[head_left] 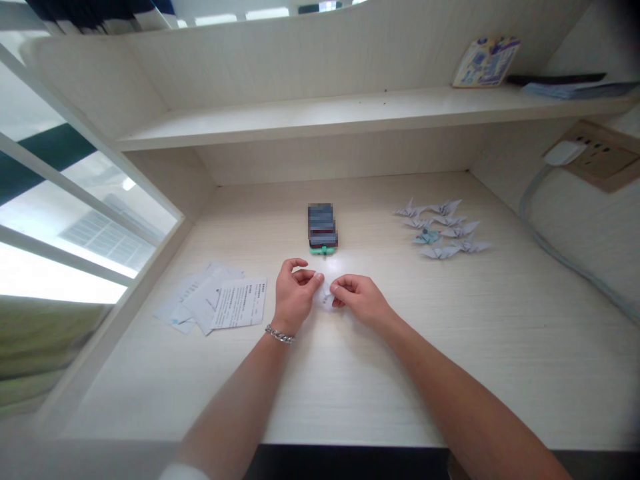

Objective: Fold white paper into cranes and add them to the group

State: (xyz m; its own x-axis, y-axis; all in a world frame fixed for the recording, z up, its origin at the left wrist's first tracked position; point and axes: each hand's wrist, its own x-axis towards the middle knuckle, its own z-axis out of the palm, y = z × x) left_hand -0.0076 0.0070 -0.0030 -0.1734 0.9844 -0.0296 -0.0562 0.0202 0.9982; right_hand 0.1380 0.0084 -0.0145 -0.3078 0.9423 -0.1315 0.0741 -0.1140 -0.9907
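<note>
Both hands meet over the middle of the pale wooden desk (350, 373). My left hand (294, 293), with a metal bracelet at the wrist, pinches one side of a small white folded piece of paper (325, 298). My right hand (361, 300) pinches the other side. The paper sits between the fingertips, just above the desk, and is mostly hidden by the fingers. A phone (323, 229) in a green case lies just beyond the hands.
Several folded paper cranes (443, 230) lie at the back right of the desk. Printed paper sheets (220, 305) are spread left of my hands. A shelf (350, 113) above holds a colourful booklet (486, 61). A wall socket with a charger (565, 153) and cable is on the right.
</note>
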